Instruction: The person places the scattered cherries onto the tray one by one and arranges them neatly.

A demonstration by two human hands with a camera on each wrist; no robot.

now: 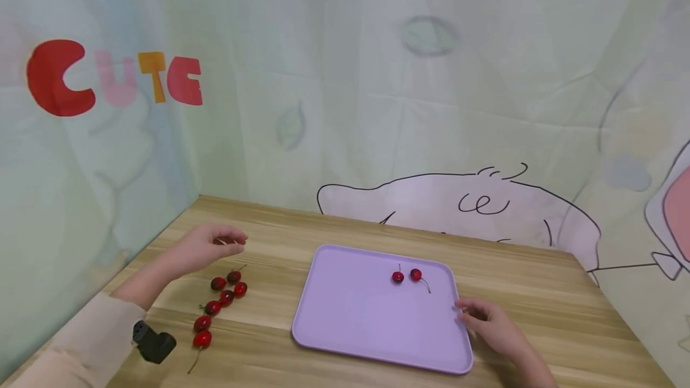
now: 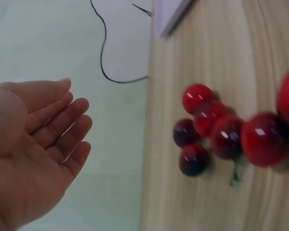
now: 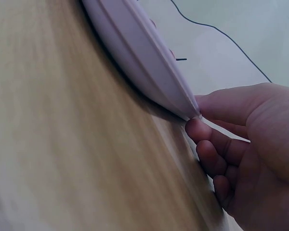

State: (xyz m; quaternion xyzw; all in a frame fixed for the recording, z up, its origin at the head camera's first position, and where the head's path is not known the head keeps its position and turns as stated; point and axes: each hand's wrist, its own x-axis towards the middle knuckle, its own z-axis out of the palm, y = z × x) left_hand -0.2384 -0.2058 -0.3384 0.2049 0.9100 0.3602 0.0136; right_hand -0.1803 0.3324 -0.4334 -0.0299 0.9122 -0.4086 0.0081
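Right hand [image 1: 493, 323]: grips the right rim of the lilac tray [image 1: 350, 316], thumb on top of the edge and curled fingers [image 3: 209, 144] tucked under it, as the right wrist view shows. The hand rests at the tray's right edge, on the wooden table [image 1: 539, 292].

Left hand [image 1: 202, 247]: holds nothing; fingers [image 2: 62, 127] relaxed and nearly straight, palm bare in the left wrist view. It hovers over the left part of the table, just behind the loose cherries, not touching them.

Loose cherries [image 1: 221, 301]: 7 counted in the head view, red to dark red, some with stems, lying in a loose line on the table between the left hand and the tray's left edge. They lie apart from the tray. In the left wrist view they appear as a tight cluster [image 2: 216, 130], several touching.

Cherries on tray: 2, side by side near the far right part of the tray; left one [image 1: 398, 277] with stem upright, right one [image 1: 415, 275] with stem trailing toward the near right. Both lie near the right hand, not touching it.

Tray: flat on the table, centre right.

Backdrop: pale printed cloth with the letters "CUTE" [image 1: 113, 76] at upper left.
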